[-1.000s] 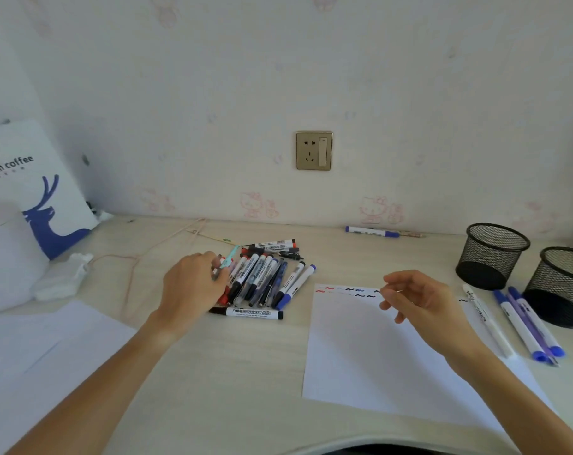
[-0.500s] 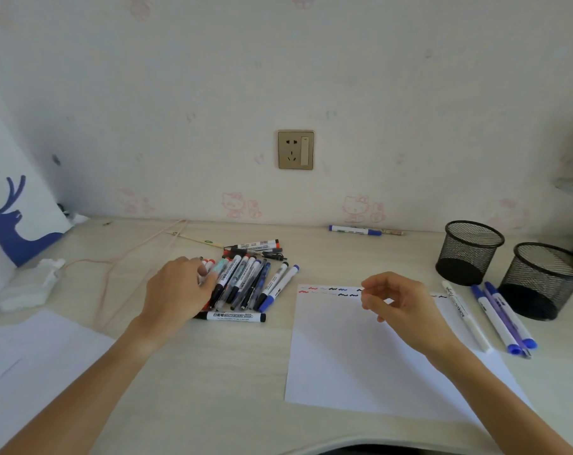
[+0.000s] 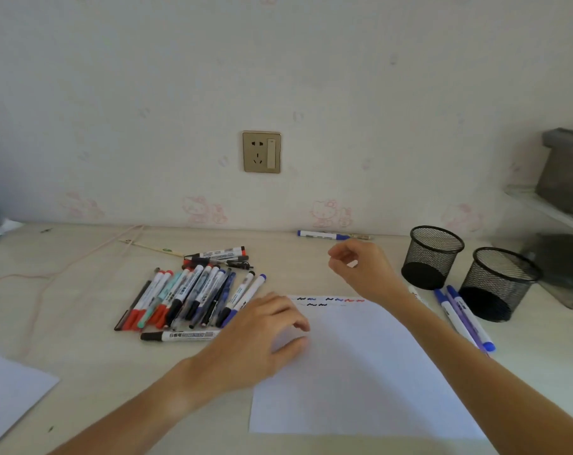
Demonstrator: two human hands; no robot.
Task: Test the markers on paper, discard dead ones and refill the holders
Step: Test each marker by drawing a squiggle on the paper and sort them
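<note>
Head view is looking down at a pale wooden counter [image 3: 81,362] set against a wall with faint pink cartoon-cat wallpaper. Left of centre, a pile of markers [image 3: 186,297] is lying on the counter, mostly side by side, with red, black, blue and teal caps. One black-capped marker [image 3: 180,335] is lying crosswise along the near edge of the pile.

Filling the lower middle of the frame, a white sheet of paper [image 3: 370,382] is lying flat. Short test squiggles [image 3: 331,301] in black, blue and red are running along its top edge.

A person's left hand [image 3: 262,339] is reaching in from the lower left and resting at the paper's left edge, fingers relaxed and lightly curved, holding nothing that can be seen. The right hand [image 3: 360,267] is hovering above the top of the paper in the centre right of the frame, its fingers curled inward with thumb and forefinger close together; whether they are pinching anything cannot be told.

At the right, two black mesh holders [image 3: 432,257] are standing upright near each other. Three markers with blue and purple caps [image 3: 459,316] are lying on the counter just in front of the holders, beside the paper's right edge. One blue marker [image 3: 321,234] is lying alone along the wall in the upper middle. A gold wall socket [image 3: 261,152] is sitting above it. A second white sheet [image 3: 9,389] is showing at the lower left corner.
</note>
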